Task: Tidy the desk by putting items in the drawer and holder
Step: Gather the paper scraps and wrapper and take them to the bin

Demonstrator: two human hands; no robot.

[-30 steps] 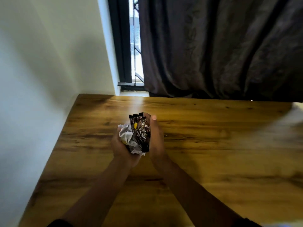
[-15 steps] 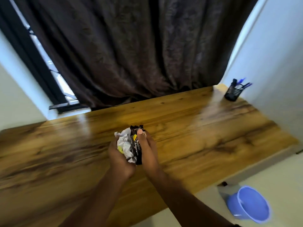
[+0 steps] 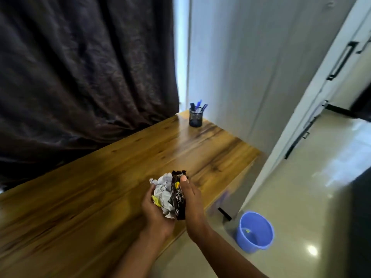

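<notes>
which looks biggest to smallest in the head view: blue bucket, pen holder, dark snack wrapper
1. blue bucket
2. dark snack wrapper, though it is nearer the camera
3. pen holder, smallest, but farthest away, so true size is unsure

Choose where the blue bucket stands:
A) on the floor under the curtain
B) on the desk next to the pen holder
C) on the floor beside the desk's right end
C: the blue bucket stands on the pale floor, past the desk edge.

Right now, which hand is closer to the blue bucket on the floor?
Right. The right hand holds the dark wrapper on the side toward the blue bucket; the left hand, cupping crumpled paper, sits farther away.
</notes>
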